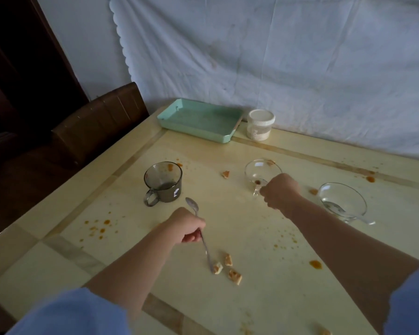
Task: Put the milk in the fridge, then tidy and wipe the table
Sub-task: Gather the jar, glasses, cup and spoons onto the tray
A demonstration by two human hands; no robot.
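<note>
Stained tabletop (252,238) stood against a white sheet (276,56). Left hand (186,226) gripped a spoon (205,247) toward the near edge, handle end touching crumbs (228,267). Right hand (279,189) curled round the handle of a cup (263,169) mid-tabletop. Mug (163,181) sat left, second cup (341,201) right, tray (198,119) and jar (260,124) at the far edge.

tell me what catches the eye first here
Orange splashes and food bits litter the table. At its middle the left grip holds a spoon, handle end by three bits. Beyond, the right grip holds a glass bowl by its handle.
</note>
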